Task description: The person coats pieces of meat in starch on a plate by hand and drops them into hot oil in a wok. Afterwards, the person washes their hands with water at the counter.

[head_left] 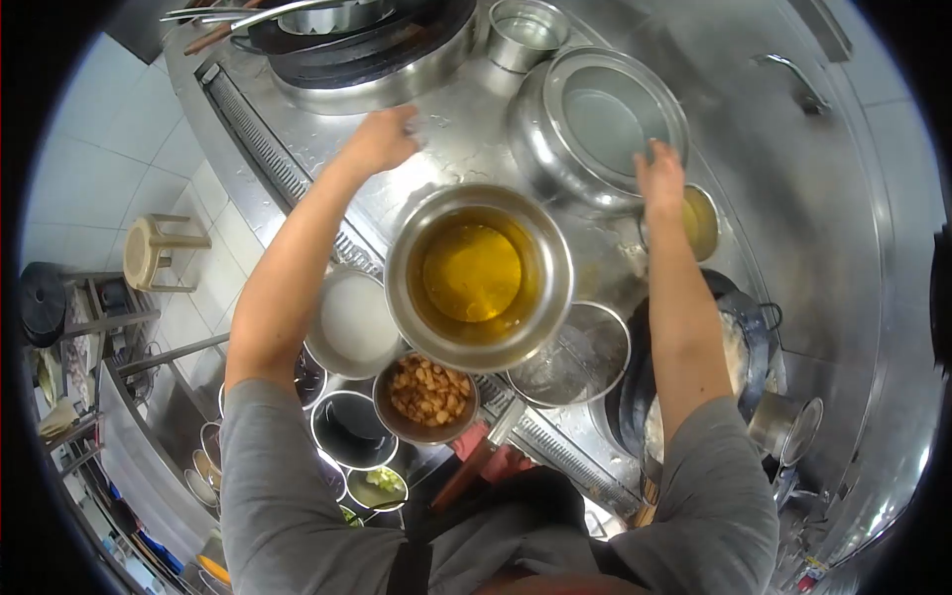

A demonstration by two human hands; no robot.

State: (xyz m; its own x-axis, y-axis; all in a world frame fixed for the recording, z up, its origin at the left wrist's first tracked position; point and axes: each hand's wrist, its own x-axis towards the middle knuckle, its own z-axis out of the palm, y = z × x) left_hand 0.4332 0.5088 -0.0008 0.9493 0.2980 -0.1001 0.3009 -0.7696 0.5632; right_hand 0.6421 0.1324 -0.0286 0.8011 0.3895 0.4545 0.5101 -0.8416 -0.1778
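Observation:
My left hand (385, 140) is over the steel counter (451, 139), below the black burner, with its fingers partly bent and nothing visible in them. At the right rim of a big metal pot of clear liquid (678, 117), my right hand (661, 177) has its fingers apart; whether it touches the rim I cannot tell. Between my arms stands a wide steel pot (397, 268) holding yellow, oil-like liquid (472, 273). Close to it are a round wire-mesh strainer (623, 342), a bowl of browned chunks (427, 392) and a bowl of whitish liquid (355, 322).
A black burner (372, 59) with a pan stands at the top left. A small metal pot of water (527, 35) is beside it. On the right are a container of yellow liquid (700, 223) and a dark wok (759, 342). A drain grate (253, 129) edges the counter. A plastic stool (149, 253) stands left.

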